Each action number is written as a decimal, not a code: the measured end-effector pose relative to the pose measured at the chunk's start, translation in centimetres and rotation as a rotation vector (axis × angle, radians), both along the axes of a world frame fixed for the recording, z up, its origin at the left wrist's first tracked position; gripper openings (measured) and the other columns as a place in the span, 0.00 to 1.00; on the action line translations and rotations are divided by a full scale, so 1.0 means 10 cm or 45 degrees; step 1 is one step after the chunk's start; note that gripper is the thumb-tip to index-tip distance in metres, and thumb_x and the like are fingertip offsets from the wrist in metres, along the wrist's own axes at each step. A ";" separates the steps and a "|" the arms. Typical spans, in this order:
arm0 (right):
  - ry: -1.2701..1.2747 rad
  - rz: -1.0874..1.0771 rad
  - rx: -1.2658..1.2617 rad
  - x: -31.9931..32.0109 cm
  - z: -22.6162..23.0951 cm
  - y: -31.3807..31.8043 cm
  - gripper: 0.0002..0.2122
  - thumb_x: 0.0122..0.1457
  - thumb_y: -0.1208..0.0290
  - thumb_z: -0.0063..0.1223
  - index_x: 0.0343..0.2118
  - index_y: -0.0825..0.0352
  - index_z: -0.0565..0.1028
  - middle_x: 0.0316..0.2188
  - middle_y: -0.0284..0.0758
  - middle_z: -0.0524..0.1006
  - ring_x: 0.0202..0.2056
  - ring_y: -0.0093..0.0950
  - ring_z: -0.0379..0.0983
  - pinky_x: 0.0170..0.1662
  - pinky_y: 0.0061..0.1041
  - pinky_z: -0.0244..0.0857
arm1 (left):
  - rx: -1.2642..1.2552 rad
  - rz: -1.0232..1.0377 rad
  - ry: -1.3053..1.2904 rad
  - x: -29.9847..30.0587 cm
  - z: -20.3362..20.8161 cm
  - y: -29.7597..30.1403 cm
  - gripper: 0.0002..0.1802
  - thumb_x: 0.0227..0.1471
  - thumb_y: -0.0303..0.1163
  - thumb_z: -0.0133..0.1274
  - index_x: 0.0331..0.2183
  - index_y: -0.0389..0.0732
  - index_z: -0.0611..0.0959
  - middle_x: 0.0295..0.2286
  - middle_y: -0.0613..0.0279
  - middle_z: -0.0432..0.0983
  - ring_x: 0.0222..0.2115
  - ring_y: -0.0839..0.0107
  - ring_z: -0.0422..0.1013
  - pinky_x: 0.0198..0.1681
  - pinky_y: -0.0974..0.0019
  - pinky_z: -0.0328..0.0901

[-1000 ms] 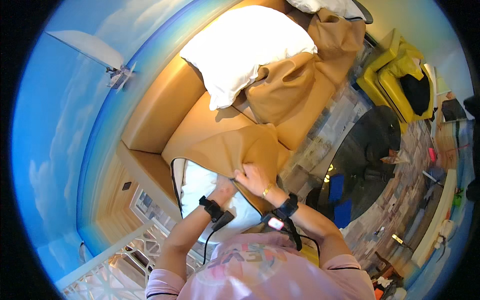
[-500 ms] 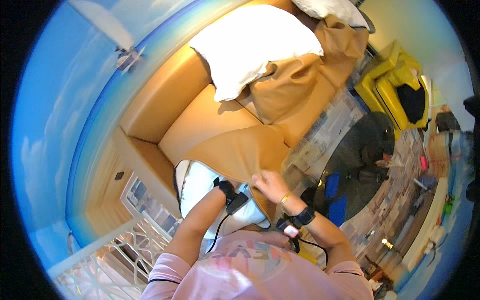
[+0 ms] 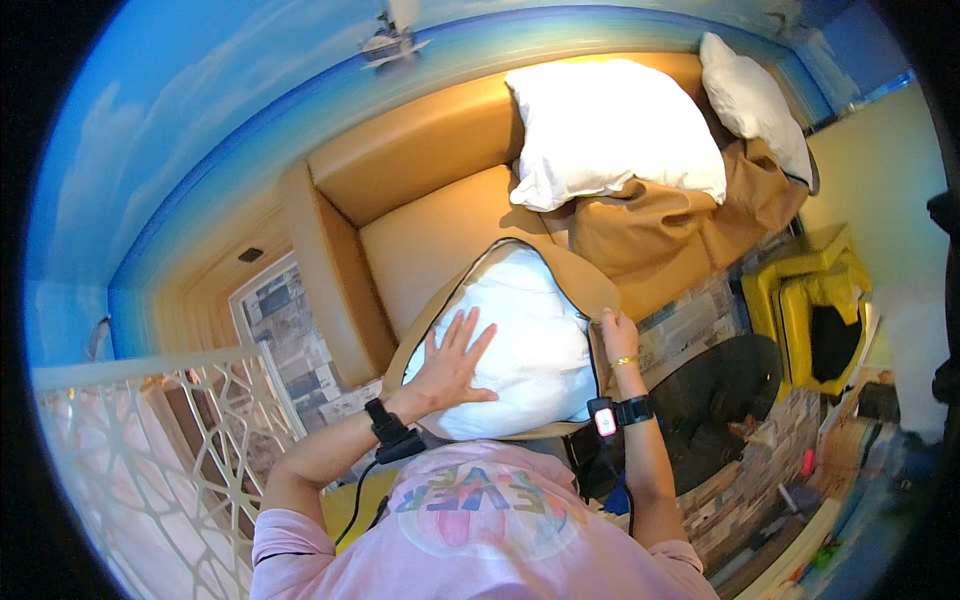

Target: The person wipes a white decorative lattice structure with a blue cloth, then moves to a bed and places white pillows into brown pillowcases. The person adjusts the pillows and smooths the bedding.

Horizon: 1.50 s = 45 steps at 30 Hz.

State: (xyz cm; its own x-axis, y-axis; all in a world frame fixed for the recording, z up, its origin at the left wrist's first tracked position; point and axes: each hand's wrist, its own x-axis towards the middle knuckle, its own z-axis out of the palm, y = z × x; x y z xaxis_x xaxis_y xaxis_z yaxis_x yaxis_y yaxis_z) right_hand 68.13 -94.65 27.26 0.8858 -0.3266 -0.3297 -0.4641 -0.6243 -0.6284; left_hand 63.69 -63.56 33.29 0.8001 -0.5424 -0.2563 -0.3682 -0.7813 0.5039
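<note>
In front of me a plump white cushion insert [image 3: 530, 330] sits inside a tan leather-look cushion cover [image 3: 597, 283], whose mouth gapes wide with a dark zip-like edge. Over the insert's left part, my left hand [image 3: 452, 368] lies with its fingers spread. My right hand [image 3: 617, 336] pinches the cover's edge at the right side of the mouth. Each wrist carries a dark strapped device. How far down the insert reaches inside the cover is hidden.
Behind the cushion runs a tan sofa [image 3: 425, 215]. On it lie a large white pillow [image 3: 610, 130], a second white pillow [image 3: 755, 105] and an empty-looking tan cover [image 3: 640, 230]. A yellow chair [image 3: 790, 290] and a dark oval surface [image 3: 725, 400] stand right; a white lattice partition [image 3: 215, 430] stands left.
My left hand has come out from inside the cover and now rests on the insert. The cover's mouth has been pulled back, exposing more white. My view has turned toward the left.
</note>
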 end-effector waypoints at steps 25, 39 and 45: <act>-0.669 2.123 -0.345 -0.26 0.77 2.04 0.29 0.43 0.58 0.58 0.49 0.62 0.66 0.53 0.40 0.62 0.46 0.32 0.62 0.46 0.38 0.54 | -0.421 1.258 -0.273 -0.64 -0.51 0.92 0.09 0.46 0.27 0.51 0.34 0.38 0.77 0.33 0.55 0.71 0.38 0.57 0.66 0.45 0.61 0.60; -0.378 2.215 -0.217 0.13 0.27 2.07 0.15 0.50 0.65 0.52 0.41 0.62 0.69 0.26 0.35 0.73 0.29 0.37 0.71 0.32 0.34 0.62 | 0.037 1.354 -0.235 -0.58 -0.50 0.48 0.25 0.37 0.36 0.58 0.41 0.44 0.72 0.38 0.55 0.64 0.42 0.56 0.59 0.41 0.55 0.58; -0.481 2.096 0.058 0.08 0.49 1.76 0.14 0.49 0.66 0.53 0.39 0.61 0.70 0.26 0.36 0.72 0.30 0.37 0.69 0.32 0.34 0.60 | -0.087 1.343 -0.099 -0.65 -0.45 0.40 0.24 0.34 0.31 0.54 0.39 0.42 0.72 0.37 0.56 0.64 0.43 0.57 0.59 0.41 0.54 0.56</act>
State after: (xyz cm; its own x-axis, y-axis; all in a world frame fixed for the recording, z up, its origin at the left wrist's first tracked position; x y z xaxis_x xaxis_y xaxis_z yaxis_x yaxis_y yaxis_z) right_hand 68.98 -77.03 32.19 0.2777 0.9605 -0.0172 0.7839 -0.2369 -0.5740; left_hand 57.22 -59.51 28.75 0.8874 0.4247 -0.1791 0.4465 -0.6954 0.5631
